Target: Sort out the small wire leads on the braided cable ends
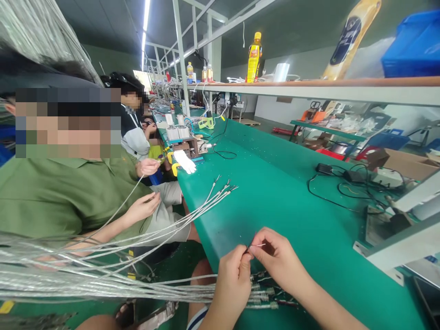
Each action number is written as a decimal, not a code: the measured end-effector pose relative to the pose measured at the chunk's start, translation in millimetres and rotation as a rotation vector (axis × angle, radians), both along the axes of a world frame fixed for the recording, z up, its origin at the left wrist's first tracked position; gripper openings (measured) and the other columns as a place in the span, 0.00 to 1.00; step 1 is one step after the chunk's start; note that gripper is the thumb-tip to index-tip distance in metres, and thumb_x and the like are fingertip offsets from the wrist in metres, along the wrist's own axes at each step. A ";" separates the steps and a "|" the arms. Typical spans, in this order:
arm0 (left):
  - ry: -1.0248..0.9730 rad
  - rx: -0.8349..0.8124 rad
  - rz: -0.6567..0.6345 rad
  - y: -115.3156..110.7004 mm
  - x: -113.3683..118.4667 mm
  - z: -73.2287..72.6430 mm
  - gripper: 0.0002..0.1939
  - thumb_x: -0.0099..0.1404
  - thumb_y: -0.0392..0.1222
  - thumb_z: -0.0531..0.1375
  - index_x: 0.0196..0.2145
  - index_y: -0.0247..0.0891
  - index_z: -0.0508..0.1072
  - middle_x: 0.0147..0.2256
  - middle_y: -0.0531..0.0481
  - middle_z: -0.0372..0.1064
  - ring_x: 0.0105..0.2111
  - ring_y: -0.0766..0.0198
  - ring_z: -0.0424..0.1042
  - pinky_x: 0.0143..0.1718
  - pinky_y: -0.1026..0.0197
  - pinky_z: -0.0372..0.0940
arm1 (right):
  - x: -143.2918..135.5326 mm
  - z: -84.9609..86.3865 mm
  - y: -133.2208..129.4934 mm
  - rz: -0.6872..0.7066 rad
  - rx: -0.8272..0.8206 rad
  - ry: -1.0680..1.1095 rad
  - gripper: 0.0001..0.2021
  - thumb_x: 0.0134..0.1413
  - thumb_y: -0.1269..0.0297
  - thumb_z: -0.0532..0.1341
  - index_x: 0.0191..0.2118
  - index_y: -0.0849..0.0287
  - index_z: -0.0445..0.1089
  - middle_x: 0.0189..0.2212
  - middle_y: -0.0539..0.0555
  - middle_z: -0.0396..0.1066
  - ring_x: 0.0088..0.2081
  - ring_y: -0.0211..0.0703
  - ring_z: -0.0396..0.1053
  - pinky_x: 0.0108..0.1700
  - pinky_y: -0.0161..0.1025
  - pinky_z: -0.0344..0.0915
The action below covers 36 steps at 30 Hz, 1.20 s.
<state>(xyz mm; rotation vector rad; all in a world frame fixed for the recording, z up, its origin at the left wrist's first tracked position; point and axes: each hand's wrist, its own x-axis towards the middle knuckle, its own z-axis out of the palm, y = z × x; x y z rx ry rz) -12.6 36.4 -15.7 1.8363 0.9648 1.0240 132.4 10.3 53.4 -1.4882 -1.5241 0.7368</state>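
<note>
Over the near edge of the green bench, my left hand (235, 272) is closed in a pinch on the thin inner wires of a cable. My right hand (277, 256) meets it, thumb and fingers pinched on the same cable wires (258, 245), where a pale strand and a dark one show. Under my wrists lies a bundle of grey-white cables (172, 293), their stripped ends (264, 298) resting on the bench. A smaller group of cables (206, 201) stretches across the bench edge to the left, with dark and light wire tips.
A co-worker in a green shirt (68, 197) sits at left, holding a cable. Beyond are a bench machine (187, 140) and a white glove (184, 161). Black adapters and cords (347, 176) lie at right. A shelf (309, 85) with bottles crosses above the green bench (275, 197).
</note>
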 end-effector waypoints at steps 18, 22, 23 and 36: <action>-0.011 -0.062 -0.025 -2.9 -0.7 1.9 0.16 0.75 0.48 0.47 0.33 0.39 0.67 0.26 0.53 0.65 0.29 0.65 0.67 0.29 0.66 0.54 | 30.6 34.1 -2.6 -0.142 0.104 -0.311 0.08 0.66 0.61 0.56 0.34 0.54 0.65 0.28 0.49 0.64 0.29 0.41 0.61 0.29 0.38 0.56; -0.049 -0.077 -0.014 -2.4 1.1 2.8 0.17 0.75 0.48 0.46 0.33 0.39 0.67 0.23 0.55 0.61 0.25 0.66 0.63 0.28 0.66 0.53 | 30.8 32.3 -2.1 -0.054 0.077 -0.201 0.02 0.63 0.63 0.59 0.40 0.52 0.64 0.35 0.50 0.66 0.32 0.41 0.64 0.31 0.38 0.60; -0.054 -0.077 -0.022 -2.0 1.1 3.5 0.17 0.75 0.48 0.46 0.33 0.39 0.66 0.22 0.56 0.60 0.25 0.66 0.63 0.28 0.66 0.53 | 28.8 31.2 -2.3 -0.006 0.088 -0.192 0.03 0.63 0.64 0.59 0.41 0.52 0.64 0.37 0.51 0.67 0.33 0.42 0.64 0.32 0.38 0.61; -0.055 -0.029 -0.062 -0.3 0.5 6.2 0.16 0.75 0.45 0.47 0.29 0.39 0.60 0.24 0.55 0.59 0.25 0.66 0.60 0.27 0.64 0.48 | 9.8 14.0 -2.3 0.191 0.232 -0.400 0.05 0.64 0.70 0.56 0.40 0.51 0.63 0.37 0.52 0.70 0.39 0.47 0.65 0.39 0.43 0.63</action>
